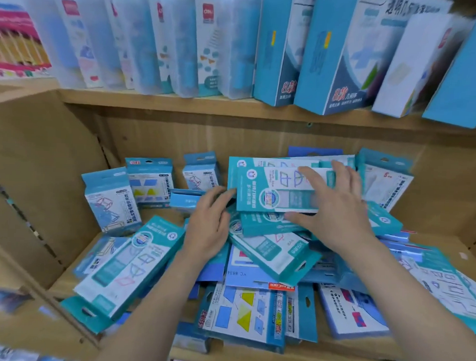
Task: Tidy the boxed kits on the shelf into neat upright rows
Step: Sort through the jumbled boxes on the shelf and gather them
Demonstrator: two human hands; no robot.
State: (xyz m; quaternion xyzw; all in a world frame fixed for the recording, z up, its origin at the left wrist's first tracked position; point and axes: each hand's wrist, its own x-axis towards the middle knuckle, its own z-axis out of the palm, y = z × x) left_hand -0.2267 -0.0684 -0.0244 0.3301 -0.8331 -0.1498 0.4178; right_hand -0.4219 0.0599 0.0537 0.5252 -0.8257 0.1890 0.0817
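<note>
Teal-and-white card covers most of the lower shelf, where the boxed kits lie in a loose heap, flat and crossed over one another. One of them, the top kit, is held at the top of the heap towards the back right. The grip of the right hand is closed on it, with fingers spread over its upper edge and the thumb tucked under its lower edge. The left hand is set at the kit's left end with fingers bent; whether that grip closes round the box cannot be told.

The step in hand is judged to be lifting this kit clear and standing it up. It would best be turned on end, hang-tab uppermost and printed face outward, then set beside the standing kits at the back left — flush against a neighbour, so that it is propped and cannot topple. The heap beneath is likely to slide, so the kit should be raised straight up, not dragged.

The kit is a slim box with a teal border and a white panel printed with coloured line figures and a round badge — light and easily bent, by its look.
</note>
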